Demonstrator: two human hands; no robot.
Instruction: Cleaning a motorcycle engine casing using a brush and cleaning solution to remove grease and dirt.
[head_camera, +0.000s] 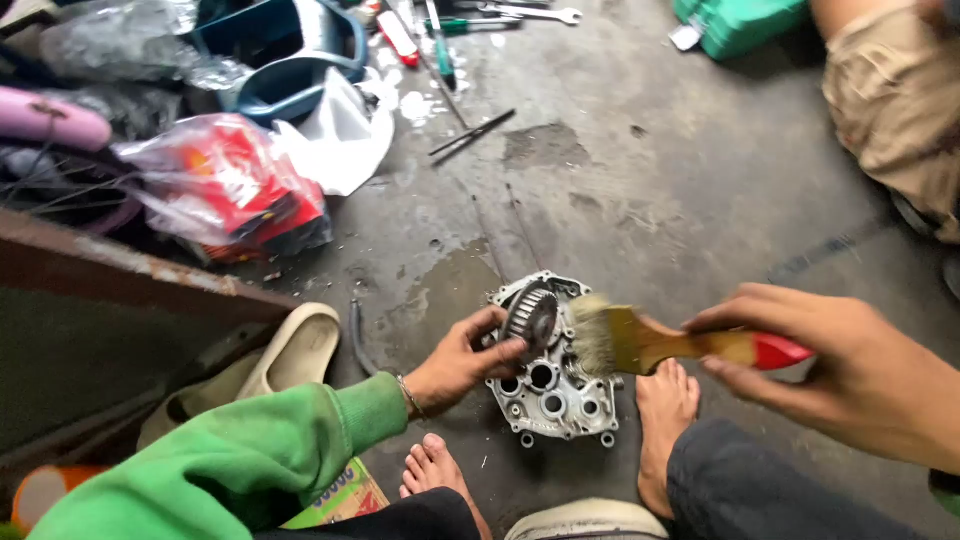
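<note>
Your bare feet flank the aluminium engine cover on the concrete floor. Your left hand at nine o'clock has its fingers pinching the gear; your right hand at three o'clock has its fingers wrapped around the paintbrush. A red plastic bag lies at eleven o'clock.

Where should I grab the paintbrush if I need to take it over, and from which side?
Take the paintbrush by its wooden handle, near the red end where the right hand already pinches it. Come from the right, since the handle lies roughly level pointing that way. The bristles sit against the metal engine casing that the left hand steadies, so that end is crowded.
</note>
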